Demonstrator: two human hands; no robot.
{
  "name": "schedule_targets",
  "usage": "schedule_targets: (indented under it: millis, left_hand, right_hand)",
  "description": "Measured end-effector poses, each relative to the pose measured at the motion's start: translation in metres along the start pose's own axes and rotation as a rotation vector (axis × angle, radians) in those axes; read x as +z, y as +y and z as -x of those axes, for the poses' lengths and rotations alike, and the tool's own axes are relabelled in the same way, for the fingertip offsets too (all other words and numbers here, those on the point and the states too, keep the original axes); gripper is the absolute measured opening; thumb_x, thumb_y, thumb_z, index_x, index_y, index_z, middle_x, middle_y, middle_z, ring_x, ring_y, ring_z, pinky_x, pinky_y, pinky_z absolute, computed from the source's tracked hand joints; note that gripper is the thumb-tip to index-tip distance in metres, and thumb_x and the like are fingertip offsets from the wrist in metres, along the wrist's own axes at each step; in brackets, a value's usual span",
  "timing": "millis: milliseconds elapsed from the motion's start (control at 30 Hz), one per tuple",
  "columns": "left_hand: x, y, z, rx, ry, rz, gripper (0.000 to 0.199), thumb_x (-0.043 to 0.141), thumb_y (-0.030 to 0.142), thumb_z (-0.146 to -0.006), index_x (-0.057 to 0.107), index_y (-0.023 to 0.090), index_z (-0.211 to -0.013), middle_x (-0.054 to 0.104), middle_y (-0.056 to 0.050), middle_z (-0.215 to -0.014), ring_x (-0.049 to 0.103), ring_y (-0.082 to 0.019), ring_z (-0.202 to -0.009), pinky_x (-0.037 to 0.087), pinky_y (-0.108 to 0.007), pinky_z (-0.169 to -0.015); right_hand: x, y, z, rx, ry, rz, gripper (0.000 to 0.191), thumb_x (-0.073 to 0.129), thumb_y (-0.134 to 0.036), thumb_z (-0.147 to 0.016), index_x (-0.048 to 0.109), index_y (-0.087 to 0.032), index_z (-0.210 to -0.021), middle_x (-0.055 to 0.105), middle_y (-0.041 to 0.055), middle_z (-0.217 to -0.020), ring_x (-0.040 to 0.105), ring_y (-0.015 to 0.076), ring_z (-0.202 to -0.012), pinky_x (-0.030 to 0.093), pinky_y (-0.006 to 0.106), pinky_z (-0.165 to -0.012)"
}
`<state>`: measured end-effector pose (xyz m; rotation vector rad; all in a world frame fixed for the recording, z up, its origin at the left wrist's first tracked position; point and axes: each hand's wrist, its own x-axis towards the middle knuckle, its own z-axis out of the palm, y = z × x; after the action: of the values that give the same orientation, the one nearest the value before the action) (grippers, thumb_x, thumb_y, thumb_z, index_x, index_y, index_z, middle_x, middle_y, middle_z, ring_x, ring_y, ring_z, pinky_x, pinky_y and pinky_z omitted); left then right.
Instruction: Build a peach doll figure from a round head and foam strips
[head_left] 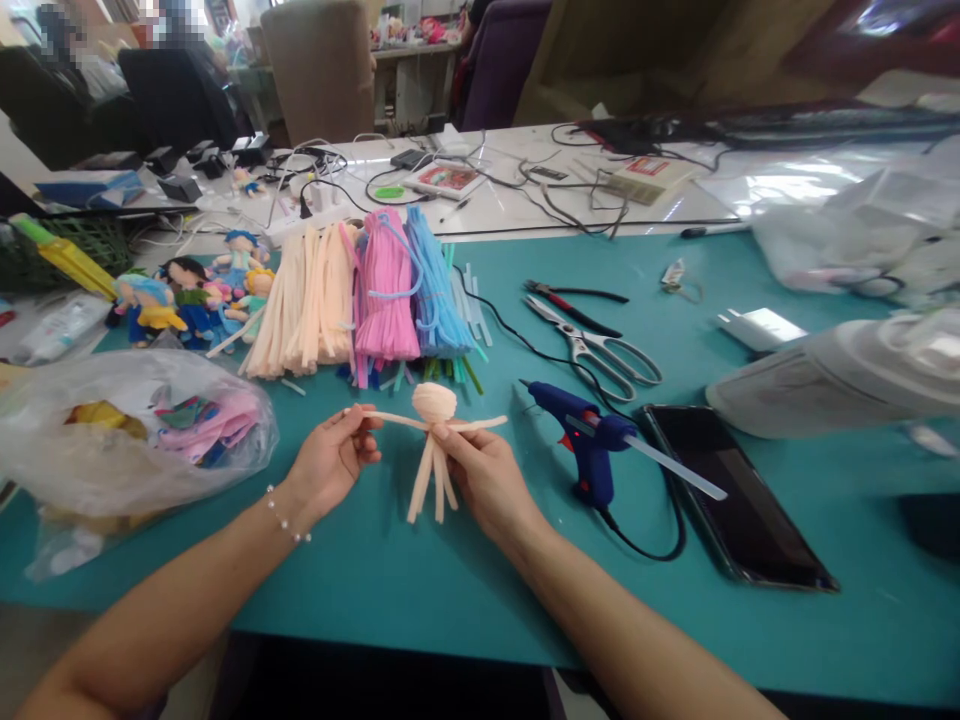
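A small cream doll figure (pixel 433 403) made of fuzzy stems hangs upright over the green mat, with a round wound head, two arms out to the sides and several strands hanging below. My right hand (pixel 484 475) pinches it just under the head, thumb in front. The fingertips of my left hand (pixel 337 455) are closed on the end of its left arm strand. Behind it lie bundles of cream stems (pixel 307 300), pink stems (pixel 386 290) and blue stems (pixel 439 290). A blue glue gun (pixel 585 430) lies right of my right hand.
Scissors (pixel 592 345) and pliers (pixel 577 305) lie behind the glue gun. A phone (pixel 739 500) and a grey bottle (pixel 832 375) are at the right. Finished small dolls (pixel 191 300) and a plastic bag of scraps (pixel 142 430) sit at the left. The glue gun's cord crosses the green mat (pixel 390 600).
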<state>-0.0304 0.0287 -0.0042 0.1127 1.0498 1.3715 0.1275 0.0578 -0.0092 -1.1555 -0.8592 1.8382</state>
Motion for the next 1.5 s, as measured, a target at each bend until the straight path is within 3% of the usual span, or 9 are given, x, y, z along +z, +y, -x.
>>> schedule_targets:
  millis: [233, 433, 633, 733, 833, 1000, 1167, 1333, 1500]
  left_hand:
    - [-0.003, 0.0, 0.002, -0.134, -0.098, 0.141, 0.017, 0.056, 0.02, -0.084, 0.062, 0.015, -0.068, 0.061, 0.001, -0.057, 0.053, -0.005, -0.044, 0.047, -0.014, -0.04]
    - [-0.003, -0.004, 0.0, -0.041, -0.072, 0.123, 0.012, 0.064, 0.021, -0.078, 0.064, 0.015, -0.068, 0.068, -0.002, -0.063, 0.066, -0.014, -0.063, 0.056, -0.027, -0.062]
    - [-0.003, -0.003, 0.0, 0.013, -0.094, 0.108, 0.008, 0.068, 0.023, -0.074, 0.065, 0.016, -0.072, 0.069, -0.002, -0.066, 0.067, -0.015, -0.064, 0.056, -0.028, -0.064]
    - [-0.003, -0.005, 0.002, 0.027, -0.182, 0.021, 0.022, 0.076, 0.026, -0.065, 0.066, 0.015, -0.081, 0.071, -0.003, -0.074, 0.066, -0.014, -0.064, 0.055, -0.027, -0.062]
    - [-0.002, -0.012, 0.005, 0.028, -0.253, -0.141, 0.03, 0.084, 0.024, -0.052, 0.065, 0.013, -0.073, 0.069, -0.002, -0.066, 0.063, -0.012, -0.056, 0.053, -0.025, -0.058]
    - [-0.002, -0.022, 0.01, 0.002, -0.377, -0.339, 0.032, 0.083, 0.033, -0.053, 0.067, 0.013, -0.073, 0.07, -0.004, -0.067, 0.065, -0.015, -0.061, 0.053, -0.028, -0.063]
    - [-0.005, -0.022, 0.009, 0.043, -0.35, -0.461, 0.029, 0.081, 0.035, -0.054, 0.07, 0.012, -0.069, 0.069, -0.004, -0.064, 0.062, -0.014, -0.059, 0.05, -0.027, -0.062]
    - [-0.007, -0.023, 0.008, 0.052, -0.342, -0.466, 0.034, 0.08, 0.039, -0.055, 0.072, 0.012, -0.075, 0.07, -0.005, -0.066, 0.061, -0.013, -0.058, 0.049, -0.027, -0.061]
    - [-0.005, -0.022, 0.009, 0.073, -0.3, -0.468, 0.031, 0.079, 0.038, -0.055, 0.07, 0.012, -0.069, 0.068, -0.004, -0.059, 0.06, -0.014, -0.052, 0.05, -0.028, -0.056]
  right_hand:
    - [-0.001, 0.002, -0.002, 0.028, 0.015, -0.027, 0.039, 0.081, -0.047, -0.049, 0.065, -0.015, -0.063, 0.057, -0.0008, -0.054, 0.045, 0.0101, -0.049, 0.033, 0.024, -0.051]
    - [0.0, 0.002, -0.001, -0.005, 0.001, -0.043, 0.037, 0.082, -0.046, -0.049, 0.065, -0.015, -0.061, 0.057, -0.0014, -0.054, 0.045, 0.0095, -0.05, 0.032, 0.024, -0.05]
    - [0.002, 0.0, 0.002, 0.011, -0.024, -0.05, 0.036, 0.081, -0.045, -0.051, 0.065, -0.015, -0.062, 0.058, -0.0016, -0.055, 0.048, 0.0094, -0.05, 0.034, 0.023, -0.05]
    - [0.001, 0.0, 0.001, 0.017, -0.009, -0.047, 0.037, 0.081, -0.044, -0.05, 0.065, -0.015, -0.063, 0.06, -0.0014, -0.056, 0.05, 0.0096, -0.05, 0.036, 0.022, -0.051]
    - [0.002, 0.002, 0.002, 0.001, -0.034, -0.045, 0.035, 0.081, -0.044, -0.052, 0.064, -0.015, -0.064, 0.06, -0.0015, -0.057, 0.052, 0.011, -0.051, 0.041, 0.024, -0.053]
    - [0.007, 0.005, 0.005, -0.027, -0.111, -0.02, 0.031, 0.078, -0.043, -0.057, 0.065, -0.016, -0.065, 0.059, -0.0021, -0.061, 0.053, 0.0119, -0.052, 0.044, 0.026, -0.051]
    - [0.01, 0.005, 0.006, -0.096, -0.114, 0.032, 0.027, 0.078, -0.038, -0.059, 0.065, -0.015, -0.059, 0.057, -0.0028, -0.061, 0.051, 0.0096, -0.056, 0.041, 0.023, -0.056]
    - [0.012, 0.004, 0.007, -0.063, -0.131, 0.04, 0.026, 0.077, -0.039, -0.06, 0.068, -0.015, -0.065, 0.061, -0.0013, -0.064, 0.053, 0.0109, -0.059, 0.042, 0.023, -0.057]
    - [0.014, 0.005, 0.009, 0.006, -0.191, 0.025, 0.031, 0.076, -0.044, -0.06, 0.069, -0.016, -0.07, 0.059, -0.0022, -0.055, 0.053, 0.0116, -0.048, 0.044, 0.025, -0.051]
